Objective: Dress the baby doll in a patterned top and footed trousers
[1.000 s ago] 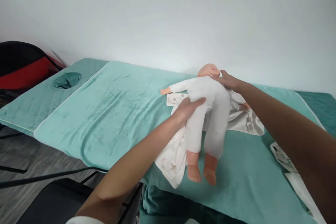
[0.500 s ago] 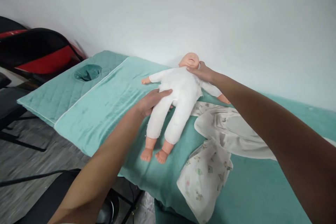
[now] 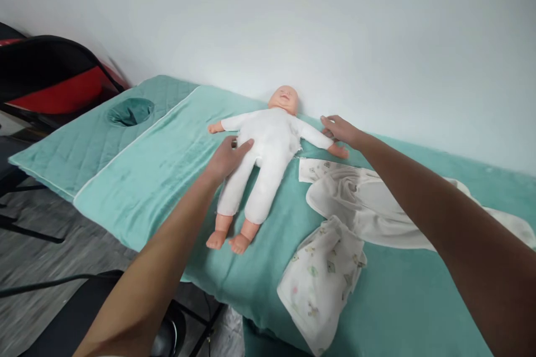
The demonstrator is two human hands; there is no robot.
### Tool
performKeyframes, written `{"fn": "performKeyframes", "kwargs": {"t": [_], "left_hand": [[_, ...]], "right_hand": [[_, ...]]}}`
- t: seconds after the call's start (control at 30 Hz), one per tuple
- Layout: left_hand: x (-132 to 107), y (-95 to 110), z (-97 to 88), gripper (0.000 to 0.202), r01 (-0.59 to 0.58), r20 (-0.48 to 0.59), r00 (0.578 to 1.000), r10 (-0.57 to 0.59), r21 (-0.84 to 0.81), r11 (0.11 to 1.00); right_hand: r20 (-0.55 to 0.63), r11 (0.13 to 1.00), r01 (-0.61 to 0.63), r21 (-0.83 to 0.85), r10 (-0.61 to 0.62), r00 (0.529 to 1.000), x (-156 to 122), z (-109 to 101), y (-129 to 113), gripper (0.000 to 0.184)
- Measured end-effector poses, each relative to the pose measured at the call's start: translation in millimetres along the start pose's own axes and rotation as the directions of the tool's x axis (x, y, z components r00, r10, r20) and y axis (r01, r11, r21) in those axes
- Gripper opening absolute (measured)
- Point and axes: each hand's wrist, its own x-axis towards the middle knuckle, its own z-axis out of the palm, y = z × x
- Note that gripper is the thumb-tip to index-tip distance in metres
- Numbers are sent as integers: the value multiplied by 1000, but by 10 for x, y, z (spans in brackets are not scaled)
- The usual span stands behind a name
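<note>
A baby doll (image 3: 274,136) with a white cloth body and bare plastic head, hands and feet lies on its back on the green bed cover (image 3: 154,162), its head by the wall. My left hand (image 3: 230,157) rests at the doll's hip and upper thigh, thumb apart from the fingers, not wrapped round it. Off to the right, my right hand (image 3: 340,129) hovers just above the doll's outstretched arm with its fingers apart and nothing in them. Below that arm lie white patterned baby clothes (image 3: 368,206), crumpled, with one patterned piece (image 3: 320,284) spread toward the near edge.
The bed has a quilted end with a face hole (image 3: 130,112) at the left. A black and red chair (image 3: 58,89) stands beyond it. In front of the bed is a black seat (image 3: 75,318). A white wall (image 3: 268,22) runs along the back.
My right hand has let go of the doll's neck and moved right. The doll now lies flat, its head lowered onto the bed. My left hand remains at its hip.
</note>
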Motion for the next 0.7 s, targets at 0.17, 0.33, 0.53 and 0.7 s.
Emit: {"fn": "performKeyframes", "kwargs": {"t": [0.17,0.33,0.53,0.7], "left_hand": [[-542,269,263,32,-528,-76,800,596,383,758],[-1385,422,667,34,-696,565,651,507,177,696],[-1756,391,968,25,-687,707,587,394,177,704],[-1967,627,1083,13,-825,477,546,689,163,540]], "right_hand": [[-38,972,-38,-231,30,999,-579,-278,513,65],[55,834,-3,-552,40,998,-1140,-548,813,48],[65,780,53,-623,-15,998,-1622,-675,948,34],[-35,782,274,-560,-353,935,-2208,-559,528,39]]}}
